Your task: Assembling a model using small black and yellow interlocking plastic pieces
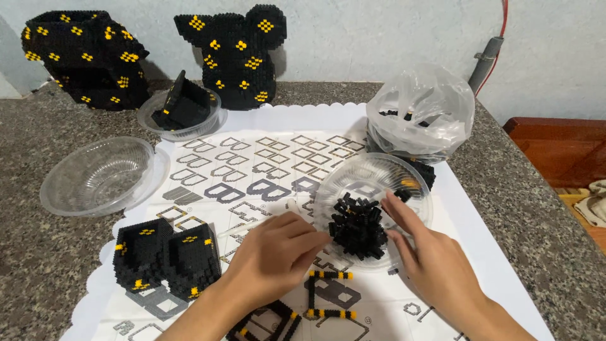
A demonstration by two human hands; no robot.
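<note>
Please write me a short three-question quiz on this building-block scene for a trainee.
1. True or false: the clear bowl at the table's left edge holds a heap of black bricks.
2. Multiple choice: the pile of loose black bricks lies in
A. the plastic bag
B. the clear dish in front of the bag
C. the small bowl near the wall
3. Fill in: the finished block models by the wall are black with ___ dots.

Key
1. False; it looks empty.
2. B; the left hand and right hand both reach into that pile.
3. Yellow.
</note>
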